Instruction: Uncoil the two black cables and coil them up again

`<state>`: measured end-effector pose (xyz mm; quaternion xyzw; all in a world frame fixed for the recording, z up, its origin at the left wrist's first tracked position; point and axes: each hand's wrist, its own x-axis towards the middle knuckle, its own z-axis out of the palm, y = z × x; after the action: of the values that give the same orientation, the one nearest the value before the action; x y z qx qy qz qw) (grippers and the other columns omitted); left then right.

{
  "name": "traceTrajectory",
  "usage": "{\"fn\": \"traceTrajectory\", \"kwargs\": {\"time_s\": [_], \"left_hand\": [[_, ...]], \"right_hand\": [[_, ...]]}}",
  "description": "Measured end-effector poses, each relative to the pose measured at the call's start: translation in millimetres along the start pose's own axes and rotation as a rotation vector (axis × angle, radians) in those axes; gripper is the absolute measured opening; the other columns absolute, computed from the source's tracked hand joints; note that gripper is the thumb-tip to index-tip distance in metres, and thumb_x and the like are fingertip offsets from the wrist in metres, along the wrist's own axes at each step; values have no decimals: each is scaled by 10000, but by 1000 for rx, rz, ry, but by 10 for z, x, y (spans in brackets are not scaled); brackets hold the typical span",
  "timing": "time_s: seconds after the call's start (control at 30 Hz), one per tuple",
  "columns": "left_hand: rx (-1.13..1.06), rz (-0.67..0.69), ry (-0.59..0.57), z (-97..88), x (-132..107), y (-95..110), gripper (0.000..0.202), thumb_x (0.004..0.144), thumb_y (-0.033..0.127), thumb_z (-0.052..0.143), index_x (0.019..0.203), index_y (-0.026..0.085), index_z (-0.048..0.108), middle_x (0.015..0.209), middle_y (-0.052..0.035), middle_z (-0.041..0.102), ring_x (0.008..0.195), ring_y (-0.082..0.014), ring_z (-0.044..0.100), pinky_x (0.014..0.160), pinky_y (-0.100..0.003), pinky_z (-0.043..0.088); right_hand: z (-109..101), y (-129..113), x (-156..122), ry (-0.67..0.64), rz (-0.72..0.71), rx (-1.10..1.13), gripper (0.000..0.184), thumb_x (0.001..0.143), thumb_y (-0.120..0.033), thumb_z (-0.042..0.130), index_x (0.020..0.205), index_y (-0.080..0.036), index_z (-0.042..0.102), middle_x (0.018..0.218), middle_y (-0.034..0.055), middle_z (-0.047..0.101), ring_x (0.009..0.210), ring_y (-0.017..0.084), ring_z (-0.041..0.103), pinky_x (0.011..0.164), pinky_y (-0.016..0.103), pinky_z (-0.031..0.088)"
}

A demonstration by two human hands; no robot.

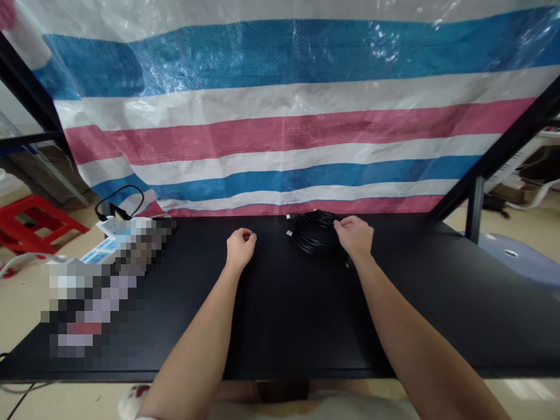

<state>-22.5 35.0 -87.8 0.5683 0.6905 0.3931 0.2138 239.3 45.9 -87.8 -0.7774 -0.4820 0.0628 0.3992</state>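
Observation:
A coiled black cable [315, 232] lies on the black tabletop [289, 315], near its back edge. Light metal-looking plug ends stick out at the coil's left side, and another dark end shows by my right wrist. My right hand [355, 234] pinches the right edge of the coil between thumb and fingers. To the left of the coil, apart from it, my left hand [240, 249] is held over the table with its fingers curled in and the thumb against them. Nothing shows in that hand.
A striped plastic sheet [280, 134] hangs behind the table. White power strips [102, 248] with plugs lie at the left edge, beside a blurred-out patch. A red stool [37, 224] stands on the floor at left. Black frame posts [475, 210] rise on both sides.

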Motion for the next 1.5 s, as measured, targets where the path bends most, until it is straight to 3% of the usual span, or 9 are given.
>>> {"fn": "traceTrajectory", "kwargs": {"time_s": [0.2, 0.5, 0.63, 0.77, 0.97, 1.07, 1.2, 1.37, 1.5], "left_hand": [[12, 8, -1, 29, -7, 2, 92, 749, 183, 561, 727, 202, 648, 816, -39, 700, 819, -190, 661, 839, -312, 498], [27, 23, 18, 61, -54, 4, 93, 745, 184, 550, 758, 199, 642, 831, -41, 693, 813, -188, 657, 847, -320, 499], [37, 75, 78, 90, -51, -7, 148, 751, 204, 559, 871, 172, 641, 915, -76, 688, 868, -203, 654, 866, -342, 498], [14, 298, 162, 126, -101, 6, 334, 781, 305, 567, 1086, 171, 601, 1072, -106, 655, 1044, -233, 610, 927, -382, 476], [-141, 585, -49, 251, -285, 143, 292, 823, 363, 535, 1038, 187, 626, 1102, -101, 654, 1056, -222, 606, 948, -366, 461], [-276, 480, -107, 311, -316, 203, 179, 851, 318, 490, 837, 196, 620, 783, -40, 669, 746, -166, 639, 730, -292, 507], [-532, 187, 62, 278, -236, 224, 181, 855, 277, 494, 693, 203, 526, 472, 55, 476, 449, -95, 481, 493, -205, 394], [-917, -111, 170, 65, -108, 228, 316, 878, 325, 487, 600, 210, 391, 423, 93, 309, 322, -62, 314, 359, -178, 247], [-1127, -284, 177, -108, -64, 231, 321, 902, 290, 446, 599, 197, 395, 421, 91, 281, 317, -52, 282, 345, -160, 213]], "right_hand": [[160, 307, 84, 223, -113, 36, 212, 675, -284, 513, 856, -208, 594, 862, 132, 641, 859, 302, 597, 810, 470, 464], [139, 327, 103, 52, 33, -52, 303, 755, -281, 465, 933, -154, 675, 852, 174, 662, 852, 318, 620, 758, 448, 476], [88, 260, 54, 160, -188, -3, 353, 838, -276, 342, 1002, -145, 627, 940, 184, 635, 947, 310, 592, 850, 458, 451], [49, 158, -66, 225, -433, 43, 352, 889, -293, 268, 1037, -160, 558, 974, 166, 596, 986, 280, 559, 919, 443, 420], [132, 23, -257, 350, -609, 174, 306, 929, -364, 262, 922, -208, 526, 836, 95, 553, 825, 233, 557, 816, 416, 448], [164, -20, -313, 439, -728, 364, 286, 930, -407, 317, 882, -220, 528, 760, 49, 535, 728, 204, 537, 724, 379, 449], [83, 32, -266, 386, -763, 442, 382, 939, -425, 278, 832, -222, 582, 666, 17, 507, 663, 183, 512, 675, 347, 432], [-15, 284, -3, 415, -402, 349, 361, 890, -395, 338, 745, -214, 615, 716, 56, 589, 740, 209, 539, 765, 389, 438], [37, 436, 135, 229, -173, 177, 215, 764, -369, 526, 719, -194, 644, 707, 77, 631, 775, 244, 569, 820, 436, 437]]}}
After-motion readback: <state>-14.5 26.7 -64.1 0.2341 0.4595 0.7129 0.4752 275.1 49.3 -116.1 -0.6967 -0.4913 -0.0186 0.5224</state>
